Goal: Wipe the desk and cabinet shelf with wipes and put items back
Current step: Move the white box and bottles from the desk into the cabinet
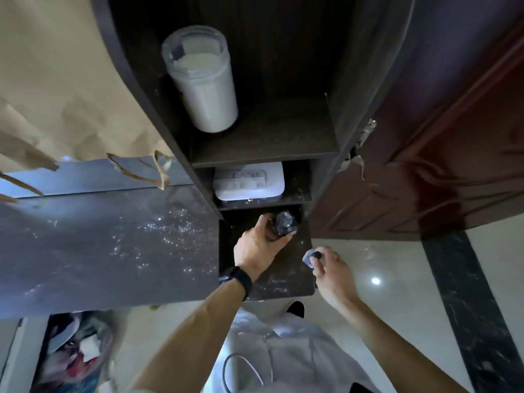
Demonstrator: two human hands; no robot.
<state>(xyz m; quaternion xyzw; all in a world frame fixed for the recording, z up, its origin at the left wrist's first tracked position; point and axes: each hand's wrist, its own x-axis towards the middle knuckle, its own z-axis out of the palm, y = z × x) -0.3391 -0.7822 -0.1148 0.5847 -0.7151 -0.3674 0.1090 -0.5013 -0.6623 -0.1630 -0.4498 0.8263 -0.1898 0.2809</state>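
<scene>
low shelf (283, 282): left hand (259, 246) grips bottle (284, 226); right hand (333, 272) pinches grey wad (308, 258)

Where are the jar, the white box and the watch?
jar (204, 89), head view, on its white side wall.
white box (249, 184), head view, on its lid.
watch (237, 279), head view, on its black band.

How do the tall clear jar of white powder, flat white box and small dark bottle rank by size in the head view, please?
1. tall clear jar
2. flat white box
3. small dark bottle, in the left hand
</scene>
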